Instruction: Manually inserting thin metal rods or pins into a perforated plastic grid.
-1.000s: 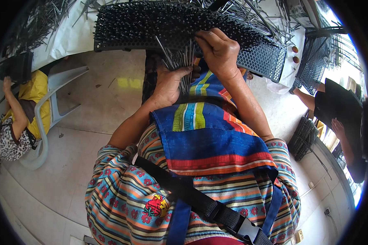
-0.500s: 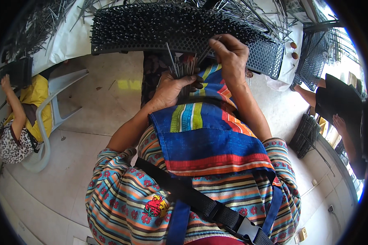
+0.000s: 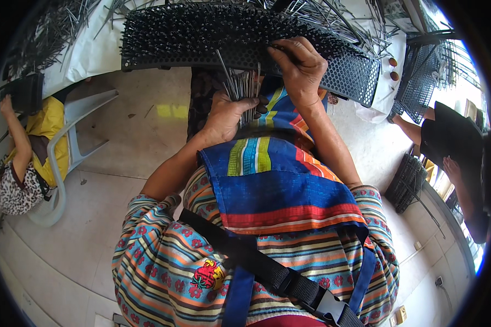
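Note:
My left hand [image 3: 226, 115] is closed around an upright bundle of thin grey metal rods [image 3: 245, 84], held just below the near edge of a black perforated rack [image 3: 333, 80]. One rod sticks up higher than the others and leans left. My right hand [image 3: 301, 68] is over the rack's near part, thumb and fingers pinched together. Whatever is between those fingertips is hidden against the dark rack. Dense rows of dark rods [image 3: 191, 35] stand upright in the rack's far holes, while a strip of bare holes runs along its near side.
Loose rods [image 3: 327, 19] lie piled behind the rack on a white-covered table [image 3: 98, 57]. At left, a person in yellow [image 3: 52, 128] sits on a grey plastic chair [image 3: 65, 158]. Another person in dark clothing [image 3: 453, 141] is at right, near a second perforated rack [image 3: 417, 73].
My right hand has moved slightly left and up, its fingertips now over the rack. The rod seen slanting down from its fingers earlier no longer shows. My left hand still grips the bundle.

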Motion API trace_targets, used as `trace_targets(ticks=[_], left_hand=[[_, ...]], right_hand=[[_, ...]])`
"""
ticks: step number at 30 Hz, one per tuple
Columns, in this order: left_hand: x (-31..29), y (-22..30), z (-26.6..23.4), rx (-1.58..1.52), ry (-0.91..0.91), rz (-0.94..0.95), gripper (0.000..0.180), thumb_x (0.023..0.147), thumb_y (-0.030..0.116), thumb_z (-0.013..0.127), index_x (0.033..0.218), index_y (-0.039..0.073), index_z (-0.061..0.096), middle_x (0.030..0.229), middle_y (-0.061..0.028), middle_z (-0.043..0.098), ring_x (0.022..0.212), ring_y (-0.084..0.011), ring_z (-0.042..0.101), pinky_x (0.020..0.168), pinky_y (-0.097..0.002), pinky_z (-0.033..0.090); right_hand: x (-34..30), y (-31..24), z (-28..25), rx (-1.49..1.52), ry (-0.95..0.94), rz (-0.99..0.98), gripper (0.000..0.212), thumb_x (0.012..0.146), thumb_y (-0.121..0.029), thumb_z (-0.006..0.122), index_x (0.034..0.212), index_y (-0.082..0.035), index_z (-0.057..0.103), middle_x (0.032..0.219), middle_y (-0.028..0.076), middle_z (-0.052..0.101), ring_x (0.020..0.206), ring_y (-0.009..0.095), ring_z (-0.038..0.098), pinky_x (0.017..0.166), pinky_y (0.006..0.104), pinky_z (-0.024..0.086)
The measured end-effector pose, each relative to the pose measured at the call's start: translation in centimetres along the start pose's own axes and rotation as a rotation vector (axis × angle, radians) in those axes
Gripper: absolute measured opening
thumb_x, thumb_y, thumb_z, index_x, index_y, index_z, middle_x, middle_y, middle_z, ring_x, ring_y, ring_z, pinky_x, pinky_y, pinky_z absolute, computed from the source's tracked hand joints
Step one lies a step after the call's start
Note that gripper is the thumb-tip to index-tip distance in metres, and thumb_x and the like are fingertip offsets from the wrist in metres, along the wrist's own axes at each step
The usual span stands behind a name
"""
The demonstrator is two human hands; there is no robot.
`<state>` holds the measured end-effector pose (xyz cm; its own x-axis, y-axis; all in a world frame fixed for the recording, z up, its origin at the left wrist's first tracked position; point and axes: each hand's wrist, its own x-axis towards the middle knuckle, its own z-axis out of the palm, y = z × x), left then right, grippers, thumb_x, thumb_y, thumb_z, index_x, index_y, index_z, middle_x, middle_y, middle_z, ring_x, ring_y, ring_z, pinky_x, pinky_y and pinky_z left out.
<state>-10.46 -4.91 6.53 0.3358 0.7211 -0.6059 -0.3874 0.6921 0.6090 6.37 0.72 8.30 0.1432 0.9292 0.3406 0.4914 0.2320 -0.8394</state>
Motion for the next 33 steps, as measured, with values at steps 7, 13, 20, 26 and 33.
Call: trace_targets(ticks=[7,13,20,26,33], left_hand=[[0.2,0.6,0.7,-0.078,0.002,0.005,0.034,0.080,-0.012,0.057,0.113,-0.006,0.059,0.096,-0.0156,0.068,0.082,-0.0242,0.069,0.073,-0.0338,0.057],[0.1,1.1,1.1,-0.123,-0.071,0.021,0.031,0.080,-0.012,0.058,0.110,-0.005,0.059,0.094,-0.0137,0.067,0.081,-0.0237,0.069,0.072,-0.0329,0.058],[0.7,0.0,1.3,-0.140,-0.043,0.064,0.028,0.085,-0.002,0.061,0.113,0.000,0.059,0.093,-0.0141,0.069,0.084,-0.0244,0.069,0.068,-0.0353,0.059],[0.5,0.3,1.4,-0.089,0.082,-0.105,0.026,0.084,-0.005,0.057,0.110,-0.003,0.061,0.090,-0.0171,0.069,0.077,-0.0248,0.069,0.067,-0.0352,0.057],[0.7,0.1,1.5,-0.042,0.023,-0.009,0.028,0.082,-0.007,0.056,0.110,-0.005,0.061,0.092,-0.0190,0.069,0.076,-0.0249,0.069,0.068,-0.0345,0.058]], right_hand=[[0.3,-0.1,0.0,-0.151,-0.047,-0.088,0.011,0.074,-0.006,0.073,0.085,-0.005,0.071,0.076,0.008,0.065,0.065,0.020,0.065,0.058,0.0291,0.049],[-0.4,-1.6,-1.7,-0.005,-0.402,0.489,0.010,0.077,-0.008,0.072,0.081,0.001,0.069,0.060,0.002,0.061,0.058,0.006,0.055,0.053,0.0232,0.043],[-1.1,-1.3,-2.2,0.472,-0.246,0.789,0.007,0.079,-0.005,0.071,0.075,-0.003,0.066,0.061,-0.003,0.056,0.049,0.002,0.040,0.044,0.0196,0.027],[-0.2,0.3,-2.6,0.443,0.251,0.343,0.008,0.075,0.004,0.074,0.081,0.001,0.068,0.069,-0.003,0.060,0.062,0.004,0.051,0.057,0.0187,0.041],[-0.4,1.1,-2.1,0.091,0.151,0.059,0.011,0.073,0.003,0.074,0.083,0.000,0.069,0.073,0.002,0.062,0.065,0.007,0.055,0.059,0.0198,0.044]])
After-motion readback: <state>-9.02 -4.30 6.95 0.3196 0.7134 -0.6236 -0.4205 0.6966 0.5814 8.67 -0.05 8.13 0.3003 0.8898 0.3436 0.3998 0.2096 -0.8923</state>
